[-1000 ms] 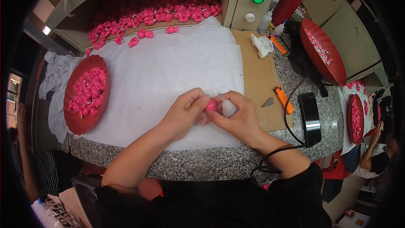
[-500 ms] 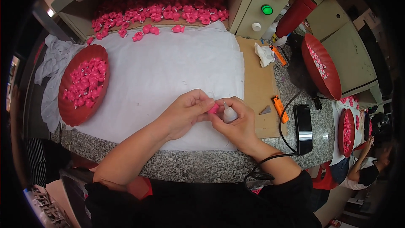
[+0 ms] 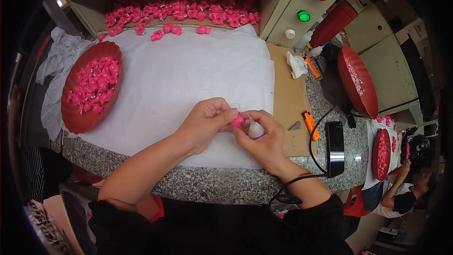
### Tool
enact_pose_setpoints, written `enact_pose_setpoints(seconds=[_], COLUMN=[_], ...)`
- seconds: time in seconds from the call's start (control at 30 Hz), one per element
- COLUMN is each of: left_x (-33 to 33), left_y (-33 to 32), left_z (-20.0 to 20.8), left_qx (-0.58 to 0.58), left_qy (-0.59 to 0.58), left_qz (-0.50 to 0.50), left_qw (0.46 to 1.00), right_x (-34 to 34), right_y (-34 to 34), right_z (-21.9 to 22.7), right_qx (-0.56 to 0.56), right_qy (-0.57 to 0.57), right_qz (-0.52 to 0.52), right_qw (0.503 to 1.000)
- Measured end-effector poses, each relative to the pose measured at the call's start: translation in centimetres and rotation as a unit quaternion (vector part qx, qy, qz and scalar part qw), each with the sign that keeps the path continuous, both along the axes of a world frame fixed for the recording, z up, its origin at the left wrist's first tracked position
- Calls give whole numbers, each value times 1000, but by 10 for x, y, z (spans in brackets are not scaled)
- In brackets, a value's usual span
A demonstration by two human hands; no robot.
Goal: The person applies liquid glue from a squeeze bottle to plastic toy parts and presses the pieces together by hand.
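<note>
Over the near part of a white sheet [image 3: 188,71], my two hands meet. My left hand [image 3: 207,125] pinches a small pink figure [image 3: 237,121] between thumb and fingers. Curled round a small whitish squeeze bottle [image 3: 256,130] is my right hand [image 3: 266,144], its fingertips close beside the pink piece. The bottle's narrow tip points up and away from me. Whether the right fingertips also touch the figure is hard to make out.
A red scalloped bowl [image 3: 115,49] of pink figures stands at left. More pink figures [image 3: 188,12] fill a machine opening behind. At right lie an orange cutter [image 3: 311,125], a phone [image 3: 335,148], a cable and another red bowl [image 3: 373,99]. A person [image 3: 406,191] sits far right.
The pink figure shows slightly more between my fingers. Both hands keep nearly the same place and hold, while the whole view has shifted a little.
</note>
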State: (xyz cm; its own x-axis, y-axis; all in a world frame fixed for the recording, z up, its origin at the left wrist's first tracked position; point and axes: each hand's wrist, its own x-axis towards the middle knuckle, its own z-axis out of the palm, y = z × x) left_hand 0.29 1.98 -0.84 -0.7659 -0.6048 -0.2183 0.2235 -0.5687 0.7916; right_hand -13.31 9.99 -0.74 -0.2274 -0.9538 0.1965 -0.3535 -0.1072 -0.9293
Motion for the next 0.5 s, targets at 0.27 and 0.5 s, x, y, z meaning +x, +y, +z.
enact_pose_setpoints(seconds=[0.27,0.5], left_x=[-1,-3], left_y=[-4,-2], left_z=[-7,-7], left_qx=[-57,-74], left_qy=[-15,-44], left_qz=[31,21], left_qw=[998,996], right_x=[-3,-2], right_y=[-2,-2], right_z=[0,-1], right_qx=[3,65], right_qy=[-19,-115], right_qz=[24,24], right_qw=[1000,991])
